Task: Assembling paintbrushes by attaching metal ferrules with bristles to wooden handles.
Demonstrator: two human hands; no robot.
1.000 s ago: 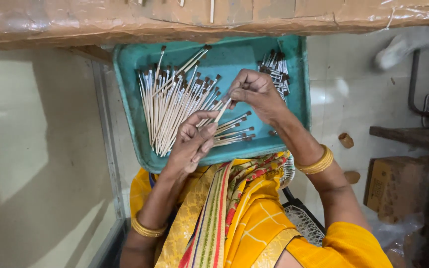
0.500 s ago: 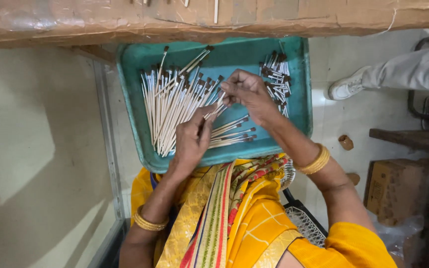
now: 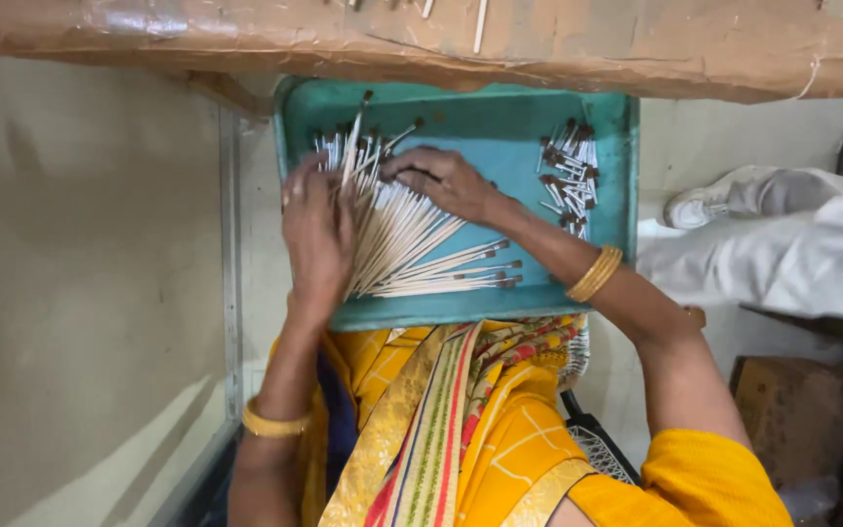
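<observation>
The tray (image 3: 461, 112) holds bare green floor between the big heap of sticks (image 3: 412, 239) and the small bunch of sticks (image 3: 570, 176) by its right wall; a hand could pass there; the left hand (image 3: 316, 229) and right hand (image 3: 441, 181) lie over the heap, closing its upper part; the brown board (image 3: 636, 44) overhangs the far rim, blocking entry from above; a person's white-clad leg (image 3: 792, 249) crowds the right side; the pale wall (image 3: 80, 273) shuts the left.
</observation>
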